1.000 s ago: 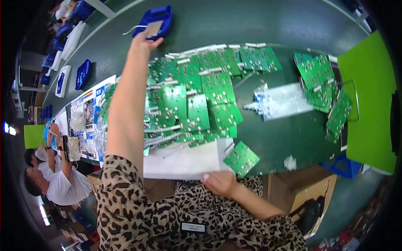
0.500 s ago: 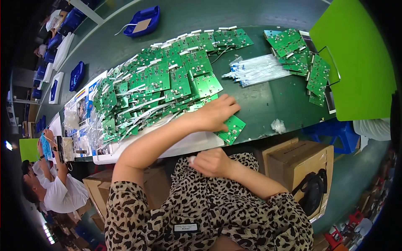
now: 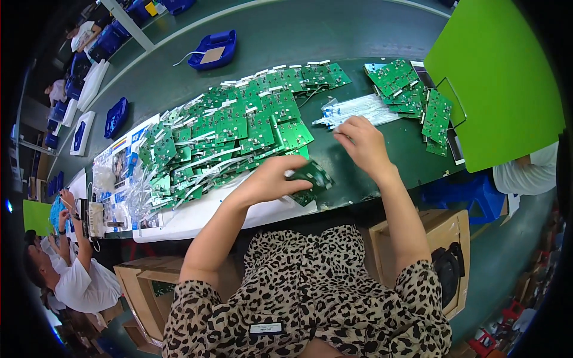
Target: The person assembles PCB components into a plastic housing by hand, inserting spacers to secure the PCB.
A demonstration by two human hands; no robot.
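My left hand (image 3: pixel 276 182) is at the near edge of the board pile, thumb and fingers around a small green circuit board (image 3: pixel 319 174). This board is tilted and blurred. To its right, my right hand (image 3: pixel 367 149) has bent fingers slightly apart, just in front of a bundle of white ribbon cables (image 3: pixel 364 111) with blue tips. I see nothing held in it; its fingertips partly cover the bundle's near edge. A large overlapping pile of green circuit boards (image 3: pixel 233 122), with white connectors and cables, spreads to the left.
More circuit boards (image 3: pixel 439 116) lie at the right beside a bright green panel (image 3: pixel 495 83). A blue tray (image 3: pixel 224 45) sits at the back and another blue tray (image 3: pixel 116 116) at the left. A cardboard box (image 3: pixel 441 232) stands under the table edge. Other people (image 3: pixel 89 280) sit nearby.
My right hand has risen from my lap to the cable bundle. My left hand has shifted left, and the small board near it is now tilted off the table. The view has shifted slightly.
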